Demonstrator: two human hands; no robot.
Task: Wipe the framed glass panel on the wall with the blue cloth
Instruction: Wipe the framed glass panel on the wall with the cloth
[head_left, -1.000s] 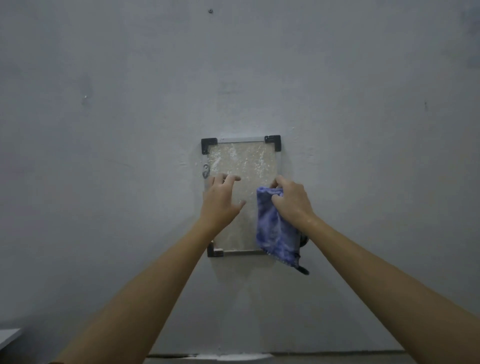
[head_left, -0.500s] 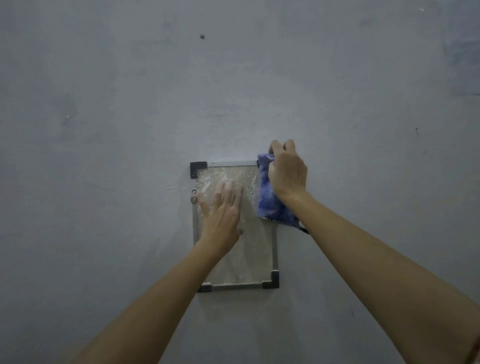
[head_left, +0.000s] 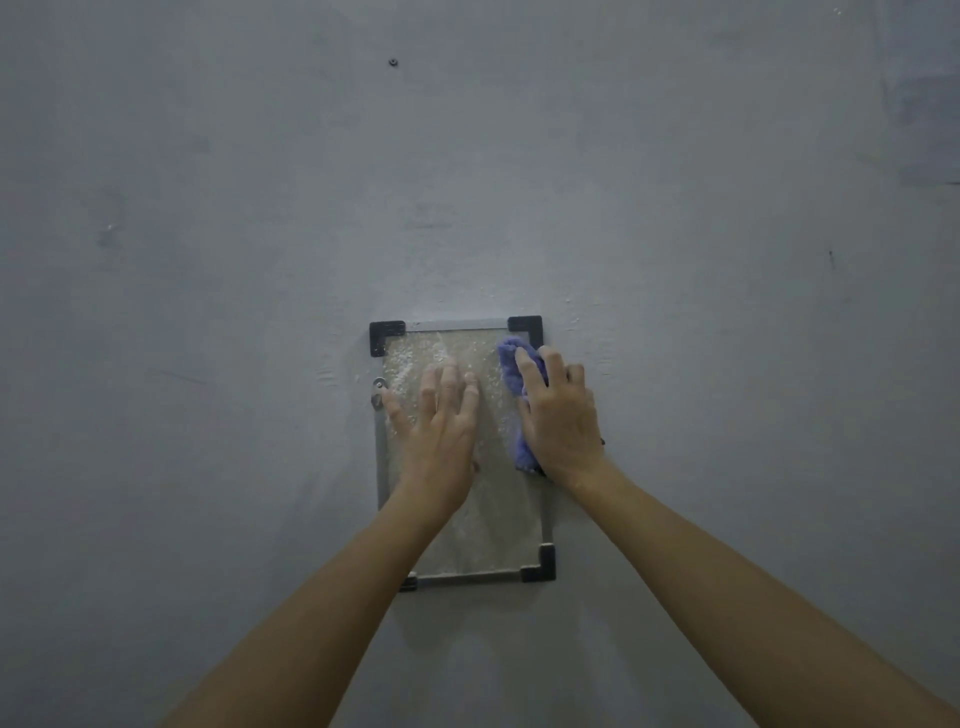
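In the head view, the framed glass panel (head_left: 498, 519) is seen fixed to the grey wall (head_left: 208, 260), its glass clouded with white specks. The blue cloth (head_left: 511, 364) is held bunched against the panel's upper right part, near the top right corner, under the right hand (head_left: 563, 421), whose fingers are bent over it (the thumb is hidden). The left hand (head_left: 441, 431) is laid flat on the glass, fingers straight, holding nothing. Fresh smears could be left by that bare palm, and the panel could be shifted on its fixing (head_left: 379, 384) if too much pressure were applied. The cloth could also be caught on a black corner bracket (head_left: 527, 327). One panel, one cloth, two hands and four brackets are counted, one half covered by a forearm.
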